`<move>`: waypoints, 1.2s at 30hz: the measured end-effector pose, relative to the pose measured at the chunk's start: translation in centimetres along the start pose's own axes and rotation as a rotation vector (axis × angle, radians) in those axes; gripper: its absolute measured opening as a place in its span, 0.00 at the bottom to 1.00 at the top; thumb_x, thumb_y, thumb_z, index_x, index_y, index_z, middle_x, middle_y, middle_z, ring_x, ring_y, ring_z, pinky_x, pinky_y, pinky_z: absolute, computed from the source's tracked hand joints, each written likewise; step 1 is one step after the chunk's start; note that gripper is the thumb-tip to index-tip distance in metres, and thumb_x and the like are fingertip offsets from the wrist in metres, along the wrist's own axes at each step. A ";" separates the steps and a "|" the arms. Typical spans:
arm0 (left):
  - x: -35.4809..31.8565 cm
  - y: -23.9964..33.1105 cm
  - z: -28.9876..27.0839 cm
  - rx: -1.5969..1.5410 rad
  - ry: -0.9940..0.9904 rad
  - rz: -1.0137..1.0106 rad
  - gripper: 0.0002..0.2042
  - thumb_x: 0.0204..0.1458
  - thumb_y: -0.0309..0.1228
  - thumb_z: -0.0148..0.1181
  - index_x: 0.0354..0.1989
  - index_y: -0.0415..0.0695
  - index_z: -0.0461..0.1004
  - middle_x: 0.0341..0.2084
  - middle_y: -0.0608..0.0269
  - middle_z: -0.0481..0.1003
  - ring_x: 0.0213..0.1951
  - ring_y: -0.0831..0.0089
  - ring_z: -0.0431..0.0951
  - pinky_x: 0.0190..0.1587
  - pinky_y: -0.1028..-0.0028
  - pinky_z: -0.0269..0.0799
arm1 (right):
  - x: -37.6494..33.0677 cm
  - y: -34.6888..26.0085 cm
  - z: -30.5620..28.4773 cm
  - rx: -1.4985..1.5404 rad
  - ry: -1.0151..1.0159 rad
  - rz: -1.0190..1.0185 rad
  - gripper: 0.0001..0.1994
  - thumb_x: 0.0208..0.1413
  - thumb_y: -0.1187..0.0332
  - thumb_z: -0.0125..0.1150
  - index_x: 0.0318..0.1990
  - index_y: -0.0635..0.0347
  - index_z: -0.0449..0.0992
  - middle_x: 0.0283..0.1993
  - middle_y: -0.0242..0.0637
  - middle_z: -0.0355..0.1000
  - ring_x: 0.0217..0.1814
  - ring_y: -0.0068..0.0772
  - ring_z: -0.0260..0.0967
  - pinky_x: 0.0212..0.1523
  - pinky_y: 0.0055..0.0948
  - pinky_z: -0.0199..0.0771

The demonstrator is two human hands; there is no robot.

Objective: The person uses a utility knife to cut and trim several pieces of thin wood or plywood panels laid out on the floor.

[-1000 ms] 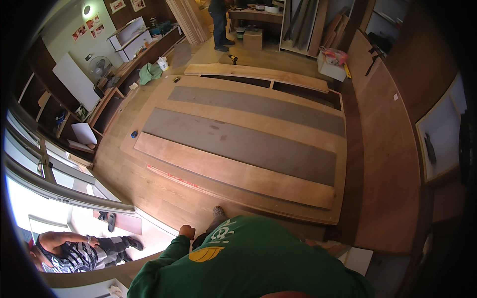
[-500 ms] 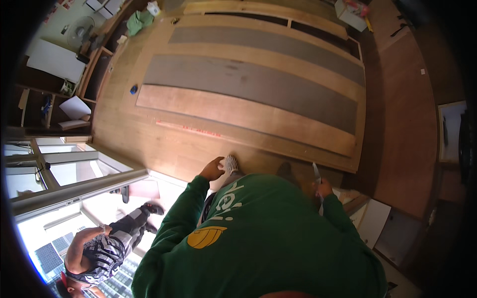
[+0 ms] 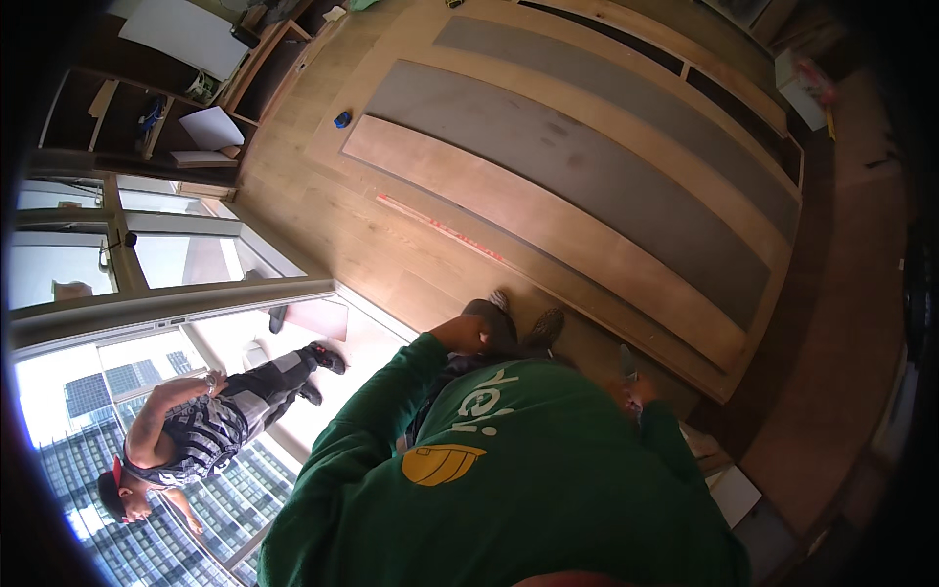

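My left hand (image 3: 462,335) is beside my dark-trousered leg (image 3: 492,318), holding nothing that I can see, its fingers loosely bent and partly hard to make out. My right hand (image 3: 641,393) is closed round a tool with a slim silver blade (image 3: 627,362), probably a knife, pointing away from me. Its handle is mostly covered by my fingers. Ahead of my feet lies a large wooden panel (image 3: 611,176) with two broad grey strips (image 3: 558,147). A long pale plank (image 3: 509,220) lies along its near side.
A thin strip with red marks (image 3: 440,227) and a blue tape roll or measure (image 3: 342,119) lie on the wood floor (image 3: 293,186). At left, another person (image 3: 225,411) stands past a window frame (image 3: 176,298). Open shelving (image 3: 147,127) is far left; a white box (image 3: 800,88) stands far right.
My view has turned, so the panel sits higher and farther right, tilted. One foot has come forward. My left hand is now close against my leg; the right still holds the bladed tool.
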State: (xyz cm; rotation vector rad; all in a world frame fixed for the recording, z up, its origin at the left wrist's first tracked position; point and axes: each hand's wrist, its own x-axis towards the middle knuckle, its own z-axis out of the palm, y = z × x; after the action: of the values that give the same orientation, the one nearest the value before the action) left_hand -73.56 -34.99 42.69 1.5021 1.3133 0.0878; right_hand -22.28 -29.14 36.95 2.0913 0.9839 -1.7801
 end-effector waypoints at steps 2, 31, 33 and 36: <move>-1.6 0.4 -1.8 -0.033 -0.081 -0.103 0.11 0.43 0.33 0.68 0.34 0.42 0.82 0.33 0.47 0.81 0.41 0.50 0.81 0.45 0.60 0.75 | 0.3 -1.1 0.2 -0.029 0.023 0.033 0.08 0.63 0.70 0.57 0.47 0.61 0.70 0.23 0.33 0.67 0.17 0.27 0.60 0.17 0.30 0.64; 9.9 -18.0 -15.9 -0.201 -0.865 0.159 0.21 0.48 0.42 0.67 0.46 0.41 0.80 0.40 0.52 0.82 0.45 0.60 0.81 0.50 0.64 0.75 | -2.6 -38.7 13.1 0.250 0.310 -0.221 0.14 0.63 0.57 0.62 0.39 0.58 0.70 0.21 0.28 0.65 0.20 0.22 0.66 0.23 0.27 0.71; 14.6 -23.2 -15.3 -0.236 -0.621 -0.050 0.15 0.48 0.39 0.68 0.41 0.43 0.82 0.37 0.57 0.83 0.43 0.65 0.81 0.47 0.66 0.76 | 0.7 -39.0 14.1 0.229 0.228 -0.178 0.13 0.63 0.58 0.62 0.38 0.59 0.70 0.21 0.28 0.65 0.19 0.22 0.67 0.23 0.26 0.70; 24.0 -31.8 -16.1 -0.253 -0.091 -0.260 0.15 0.50 0.41 0.68 0.39 0.43 0.81 0.40 0.51 0.81 0.47 0.56 0.80 0.51 0.61 0.73 | 7.0 -37.7 14.2 0.219 0.122 -0.190 0.11 0.63 0.62 0.62 0.38 0.59 0.70 0.20 0.29 0.65 0.17 0.22 0.65 0.21 0.25 0.69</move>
State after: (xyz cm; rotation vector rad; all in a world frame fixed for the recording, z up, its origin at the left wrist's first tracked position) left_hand -95.66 -13.17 12.94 1.1019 1.3588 0.0164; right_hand -56.37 -6.51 36.24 2.3326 1.0967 -1.9495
